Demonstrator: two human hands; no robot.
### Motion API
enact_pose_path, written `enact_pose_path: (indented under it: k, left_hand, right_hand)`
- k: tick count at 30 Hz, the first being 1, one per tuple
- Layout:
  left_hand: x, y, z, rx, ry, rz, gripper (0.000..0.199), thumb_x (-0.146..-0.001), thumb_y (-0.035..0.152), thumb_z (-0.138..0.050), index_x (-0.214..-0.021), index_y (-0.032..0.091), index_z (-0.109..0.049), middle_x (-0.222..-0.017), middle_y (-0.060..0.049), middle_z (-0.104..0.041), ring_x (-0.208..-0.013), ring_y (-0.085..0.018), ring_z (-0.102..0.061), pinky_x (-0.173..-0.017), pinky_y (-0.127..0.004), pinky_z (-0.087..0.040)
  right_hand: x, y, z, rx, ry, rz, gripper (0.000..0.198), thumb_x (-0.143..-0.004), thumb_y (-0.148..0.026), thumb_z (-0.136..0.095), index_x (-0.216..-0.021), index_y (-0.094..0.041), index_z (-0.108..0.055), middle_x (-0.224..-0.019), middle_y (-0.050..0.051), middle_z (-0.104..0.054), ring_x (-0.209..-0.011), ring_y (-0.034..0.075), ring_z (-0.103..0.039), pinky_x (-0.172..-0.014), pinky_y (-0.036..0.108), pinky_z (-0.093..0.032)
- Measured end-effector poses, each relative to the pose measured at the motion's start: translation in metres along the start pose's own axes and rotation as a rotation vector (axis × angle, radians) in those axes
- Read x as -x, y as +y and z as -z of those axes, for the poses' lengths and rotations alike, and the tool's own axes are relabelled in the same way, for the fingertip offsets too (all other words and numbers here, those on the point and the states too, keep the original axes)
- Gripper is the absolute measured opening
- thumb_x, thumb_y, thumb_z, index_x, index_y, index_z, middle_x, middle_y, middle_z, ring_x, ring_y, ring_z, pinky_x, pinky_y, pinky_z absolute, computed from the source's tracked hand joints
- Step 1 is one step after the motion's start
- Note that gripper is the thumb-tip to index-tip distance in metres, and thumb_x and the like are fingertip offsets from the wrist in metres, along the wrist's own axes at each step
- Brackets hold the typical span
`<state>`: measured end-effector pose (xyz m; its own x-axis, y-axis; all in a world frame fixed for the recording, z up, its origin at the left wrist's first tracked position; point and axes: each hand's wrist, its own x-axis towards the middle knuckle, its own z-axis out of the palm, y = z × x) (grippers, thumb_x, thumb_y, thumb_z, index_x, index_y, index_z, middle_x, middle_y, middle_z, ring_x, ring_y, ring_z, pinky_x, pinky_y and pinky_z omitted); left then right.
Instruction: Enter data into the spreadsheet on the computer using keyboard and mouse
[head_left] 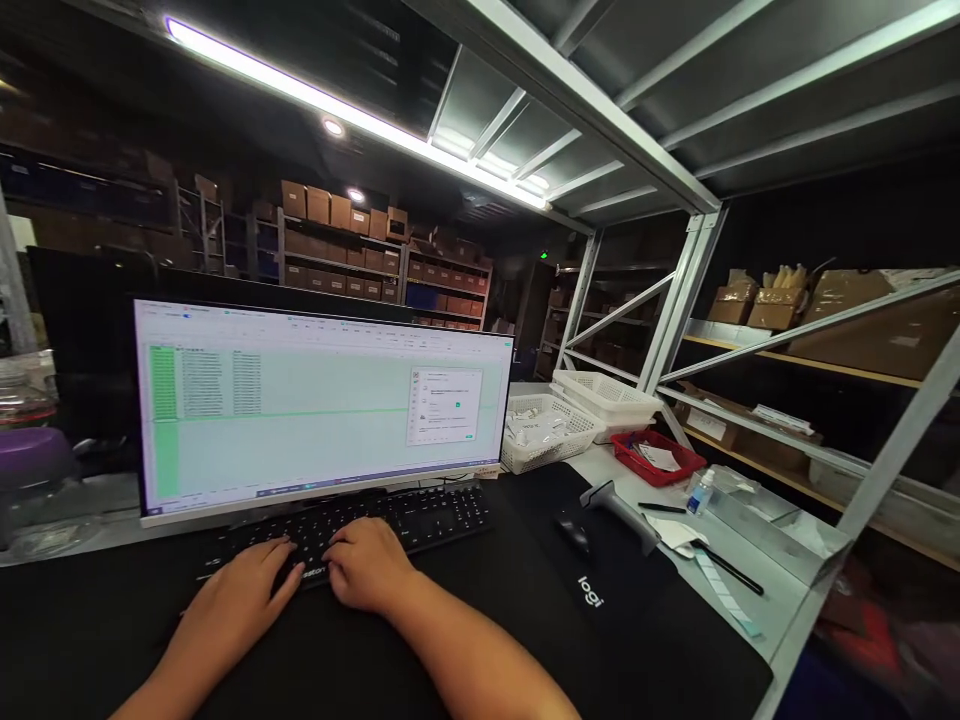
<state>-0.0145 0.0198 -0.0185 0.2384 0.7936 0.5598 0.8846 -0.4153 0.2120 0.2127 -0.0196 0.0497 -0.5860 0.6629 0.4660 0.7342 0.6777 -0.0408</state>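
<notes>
A black keyboard (pixel 431 515) lies on a black desk mat (pixel 480 640) below a wide monitor (pixel 322 440). My left hand (pixel 244 590) rests on the keyboard's left part, with the fingers over the keys and the thumb stretched towards the near edge. Just right of it, my right hand (pixel 367 562) lies over the middle keys with its fingers curved; nothing is held in either hand. The lit screen shows a spreadsheet with a green column and a small chat window at its right. A black mouse (pixel 574 533) sits on the mat, away from both hands.
A grey barcode scanner (pixel 619 512) lies right of the mouse. Behind are white baskets (pixel 551 450), a red tray (pixel 652 465) and a small spray bottle (pixel 700 493). A metal rack frame (pixel 892 460) bounds the right side. A purple-lidded container (pixel 34 460) stands at the left.
</notes>
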Motion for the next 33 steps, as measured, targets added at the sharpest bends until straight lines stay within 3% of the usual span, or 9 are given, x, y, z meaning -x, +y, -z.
enact_pose_path:
  k: [4,7,9,11,16,19,22,26,33]
  left_hand:
    - [-0.002,0.013,0.012,-0.051,0.000,-0.001,0.069,-0.094,0.056,-0.031,-0.122,0.010,-0.074,-0.133,-0.023,-0.071,-0.127,-0.038,-0.065,-0.112,-0.054,-0.050]
    - [-0.001,0.020,0.021,-0.085,-0.027,0.014,0.074,-0.095,0.056,-0.027,-0.126,0.007,-0.073,-0.137,-0.024,-0.069,-0.130,-0.039,-0.063,-0.112,-0.054,-0.050]
    - [0.000,0.024,0.026,-0.103,-0.023,0.035,0.078,-0.095,0.057,-0.025,-0.127,0.004,-0.072,-0.138,-0.026,-0.067,-0.130,-0.041,-0.062,-0.110,-0.056,-0.050]
    - [0.000,0.027,0.028,-0.121,0.001,0.057,0.078,-0.095,0.057,-0.023,-0.126,0.004,-0.073,-0.137,-0.028,-0.067,-0.128,-0.043,-0.062,-0.108,-0.059,-0.049]
    - [0.000,0.023,0.023,-0.082,0.000,0.091,0.074,-0.096,0.055,-0.026,-0.123,0.006,-0.074,-0.136,-0.030,-0.066,-0.127,-0.045,-0.061,-0.110,-0.065,-0.043]
    - [-0.002,0.018,0.019,-0.043,-0.027,0.117,0.076,-0.094,0.058,-0.030,-0.128,0.004,-0.072,-0.137,-0.031,-0.065,-0.129,-0.047,-0.059,-0.111,-0.066,-0.042]
    - [-0.001,0.016,0.018,-0.055,-0.022,0.132,0.079,-0.093,0.060,-0.029,-0.130,0.003,-0.071,-0.139,-0.030,-0.065,-0.130,-0.047,-0.059,-0.112,-0.065,-0.042]
    - [0.001,0.016,0.020,-0.090,-0.043,0.144,0.083,-0.093,0.061,-0.025,-0.132,0.004,-0.070,-0.141,-0.026,-0.066,-0.131,-0.044,-0.059,-0.113,-0.062,-0.043]
    - [0.000,0.018,0.021,-0.150,-0.030,0.132,0.082,-0.093,0.061,-0.023,-0.129,0.006,-0.072,-0.139,-0.023,-0.068,-0.129,-0.041,-0.061,-0.112,-0.057,-0.045]
  right_hand:
    - [0.000,0.005,0.020,0.026,0.064,0.002,0.027,-0.093,-0.021,-0.063,-0.115,-0.023,-0.079,-0.122,0.008,-0.078,-0.114,0.023,-0.070,-0.099,0.035,-0.054]
    - [0.022,0.023,0.050,0.036,0.085,-0.087,0.027,-0.096,-0.021,-0.060,-0.116,-0.020,-0.079,-0.123,0.009,-0.078,-0.117,0.023,-0.069,-0.103,0.036,-0.053]
    - [0.054,0.046,0.076,0.042,0.040,-0.189,0.026,-0.094,-0.021,-0.062,-0.113,-0.022,-0.080,-0.122,0.008,-0.078,-0.116,0.024,-0.069,-0.103,0.037,-0.052]
    - [0.097,0.074,0.103,0.052,0.040,-0.428,0.024,-0.090,-0.021,-0.066,-0.109,-0.026,-0.080,-0.120,0.005,-0.078,-0.118,0.023,-0.068,-0.105,0.034,-0.050]
    - [0.214,0.138,0.154,0.181,0.110,-0.789,0.044,-0.094,-0.020,-0.055,-0.135,-0.019,-0.071,-0.136,0.018,-0.070,-0.130,0.031,-0.064,-0.116,0.046,-0.046]
    - [0.264,0.160,0.156,0.198,0.065,-0.881,0.054,-0.086,-0.026,-0.068,-0.139,-0.019,-0.070,-0.142,0.018,-0.068,-0.138,0.037,-0.061,-0.119,0.051,-0.045]
    - [0.291,0.173,0.141,0.137,0.076,-0.905,0.061,-0.088,-0.031,-0.067,-0.149,-0.022,-0.062,-0.155,0.015,-0.059,-0.145,0.032,-0.056,-0.123,0.045,-0.044]
    - [0.299,0.182,0.126,0.075,0.118,-0.871,0.063,-0.088,-0.028,-0.063,-0.151,-0.024,-0.060,-0.159,0.012,-0.053,-0.144,0.027,-0.057,-0.123,0.040,-0.044]
    - [0.296,0.176,0.132,0.018,0.110,-0.854,0.052,-0.090,-0.026,-0.060,-0.141,-0.027,-0.068,-0.154,0.010,-0.058,-0.141,0.025,-0.060,-0.124,0.040,-0.044]
